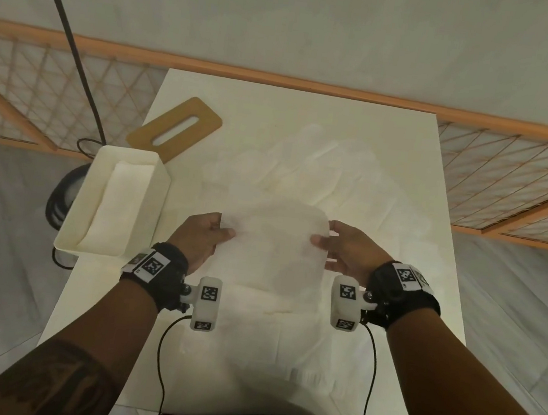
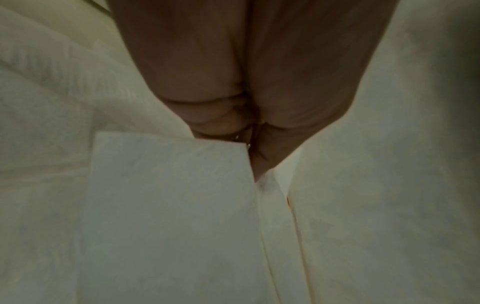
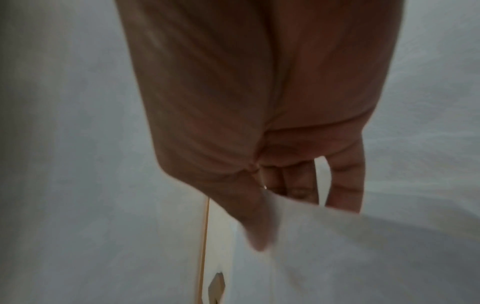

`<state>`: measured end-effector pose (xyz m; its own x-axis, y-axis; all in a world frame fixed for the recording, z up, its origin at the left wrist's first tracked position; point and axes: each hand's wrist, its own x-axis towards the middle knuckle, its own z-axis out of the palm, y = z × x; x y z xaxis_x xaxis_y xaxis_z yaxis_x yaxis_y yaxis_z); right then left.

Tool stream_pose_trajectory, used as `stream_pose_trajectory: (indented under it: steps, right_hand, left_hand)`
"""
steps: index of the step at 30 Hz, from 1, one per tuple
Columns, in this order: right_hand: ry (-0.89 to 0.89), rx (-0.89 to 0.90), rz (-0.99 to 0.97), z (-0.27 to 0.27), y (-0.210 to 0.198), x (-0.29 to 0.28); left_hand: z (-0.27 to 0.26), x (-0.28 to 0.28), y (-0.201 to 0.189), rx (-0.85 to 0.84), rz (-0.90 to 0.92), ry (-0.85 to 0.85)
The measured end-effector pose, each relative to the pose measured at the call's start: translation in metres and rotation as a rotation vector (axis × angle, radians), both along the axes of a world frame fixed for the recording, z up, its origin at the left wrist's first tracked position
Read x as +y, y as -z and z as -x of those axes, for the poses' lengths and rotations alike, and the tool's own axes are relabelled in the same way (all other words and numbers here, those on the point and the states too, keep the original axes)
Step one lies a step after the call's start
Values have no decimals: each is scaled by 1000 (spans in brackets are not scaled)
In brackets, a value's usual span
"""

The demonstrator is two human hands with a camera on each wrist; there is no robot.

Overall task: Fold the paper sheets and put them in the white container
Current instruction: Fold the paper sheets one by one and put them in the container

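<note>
A thin white paper sheet (image 1: 273, 241) is held up above the table between both hands. My left hand (image 1: 205, 233) pinches its left edge, thumb on top; the left wrist view shows the sheet (image 2: 168, 205) meeting the fingers (image 2: 215, 123). My right hand (image 1: 340, 246) pinches the right edge, and in the right wrist view the thumb (image 3: 249, 222) lies over the sheet (image 3: 363, 257). More loose white sheets (image 1: 304, 173) lie spread on the table beyond and under the held one. The white container (image 1: 118, 202) stands at the table's left edge with folded paper (image 1: 121, 202) inside.
A tan wooden lid with a slot (image 1: 175, 128) lies behind the container. The white table (image 1: 434, 296) is flanked by an orange lattice rail (image 1: 511, 174). A black cable (image 1: 64, 19) runs down at the left to a dark round object (image 1: 64, 192) on the floor.
</note>
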<state>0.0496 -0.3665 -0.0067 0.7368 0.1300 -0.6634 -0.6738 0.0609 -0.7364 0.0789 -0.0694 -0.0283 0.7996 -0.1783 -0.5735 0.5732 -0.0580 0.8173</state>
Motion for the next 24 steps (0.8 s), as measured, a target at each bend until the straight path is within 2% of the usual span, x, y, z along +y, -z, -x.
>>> stream_pose_trajectory:
  steps: [2,8,15,19,20,24]
  right_hand:
    - [-67,-39,-14,1,0,-1]
    - [-48,-76,38,5,5,-5]
    - [11,94,31,13,12,-5]
    - [-23,200,-1,16,13,-7]
    - [-28,205,13,16,14,-6]
    - [-130,114,194,16,22,0]
  left_hand:
    - [2,3,2,0,-21,-9]
    - [6,8,3,-12,-92,1]
    - [8,12,1,77,-119,137]
    - [11,11,-4,104,-82,108]
    - [11,11,-1,70,-124,133]
    - [11,9,12,-164,-563,446]
